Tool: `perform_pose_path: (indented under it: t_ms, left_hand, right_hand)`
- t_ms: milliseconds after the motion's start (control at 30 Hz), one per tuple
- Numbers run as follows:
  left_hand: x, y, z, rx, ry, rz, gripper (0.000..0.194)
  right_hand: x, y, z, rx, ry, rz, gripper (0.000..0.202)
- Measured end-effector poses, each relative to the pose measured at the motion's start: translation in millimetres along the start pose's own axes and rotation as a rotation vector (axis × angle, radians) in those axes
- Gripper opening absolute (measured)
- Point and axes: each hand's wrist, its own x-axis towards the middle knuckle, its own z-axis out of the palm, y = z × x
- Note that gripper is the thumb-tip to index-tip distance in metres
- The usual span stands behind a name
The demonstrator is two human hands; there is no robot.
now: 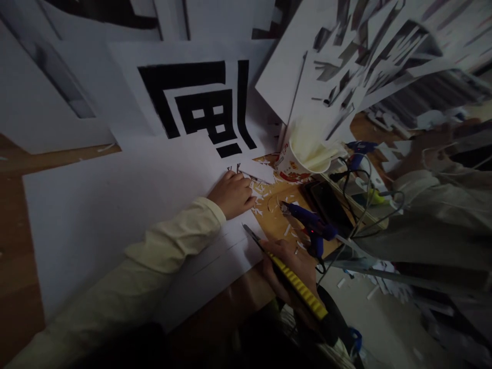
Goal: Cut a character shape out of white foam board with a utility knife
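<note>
My right hand [290, 266] is wrapped round a yellow and black utility knife [298, 287], whose bare blade points up and left over a white sheet with thin cut or drawn lines [219, 256]. My left hand [232, 195] rests near the right edge of a large white board [115, 205], fingers curled together; whatever may be under them is hidden. Beyond my left hand, a sheet with a black printed character [207, 110] lies flat. Small white scraps [261, 192] are scattered just right of my left hand.
A blue glue gun [313, 225] lies right of the knife, beside a dark phone [330, 205] and cables. Behind it stands a paper cup [298, 161] holding pale sticks. Another person's sleeve [418, 189] is at the right. White boards with cutouts [338, 66] stand at the back right.
</note>
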Motion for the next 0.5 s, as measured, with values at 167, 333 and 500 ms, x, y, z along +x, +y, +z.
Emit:
perform_pose_path:
  t_ms: [167,333,500]
  left_hand:
    - [0,1,-1.4,-0.021,-0.027,-0.015,0.036]
    - [0,1,-1.7,-0.015,-0.046,-0.015,0.037]
    - [0,1,-1.2,-0.01,-0.063,-0.012,0.038]
  right_hand:
    - [-4,1,-4,-0.002,-0.032,-0.003,0.03]
    - [-13,1,-7,-0.001,-0.06,0.017,0.033]
    - [-22,6,-7,-0.032,-0.099,0.027,0.034]
